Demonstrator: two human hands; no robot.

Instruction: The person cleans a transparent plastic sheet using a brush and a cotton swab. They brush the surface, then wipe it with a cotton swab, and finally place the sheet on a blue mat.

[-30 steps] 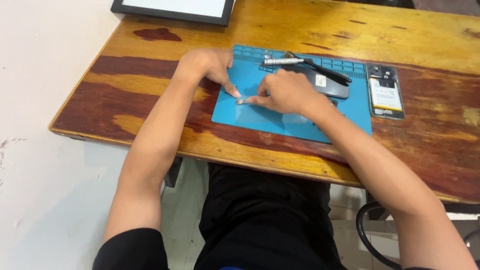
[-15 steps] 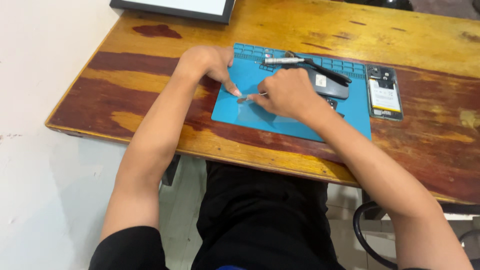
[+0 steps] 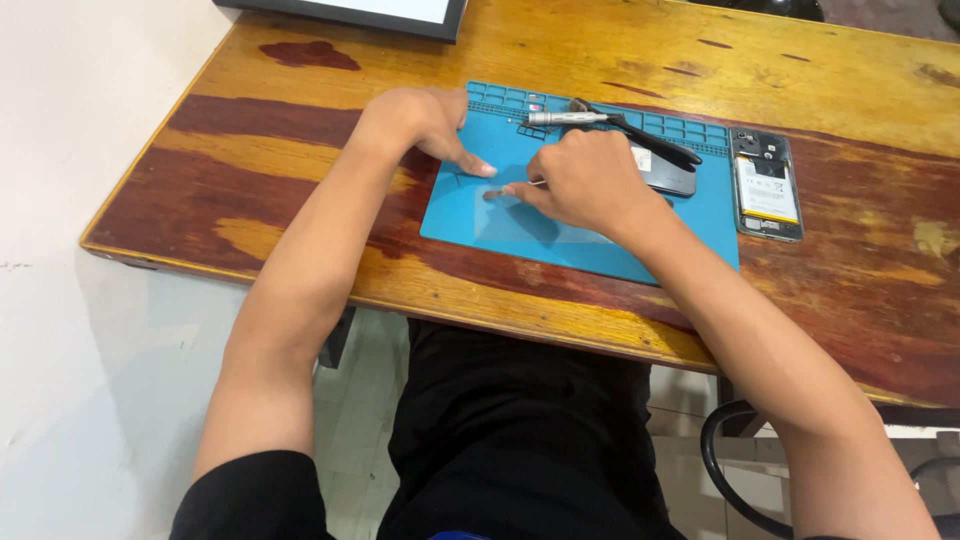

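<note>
Two bare hands work over one blue mat [image 3: 500,215] on the wooden table [image 3: 300,150]: the left hand [image 3: 420,125] presses fingertips flat, gripping nothing; the right hand [image 3: 590,180] pinches one thin metal piece [image 3: 525,187]. One opened phone [image 3: 767,185] lies right of the mat, one screwdriver [image 3: 565,118] along its top edge

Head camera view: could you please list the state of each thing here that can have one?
Left hand: palm down, fingertips pressed on the blue mat.
Right hand: closed around a thin tool, which is mostly hidden.
Phone: back cover off, battery exposed, lying flat on the wooden desk.
Silver screwdriver: lying unused on the mat.
Black tweezers: lying unused, resting on a dark grey cover.
</note>
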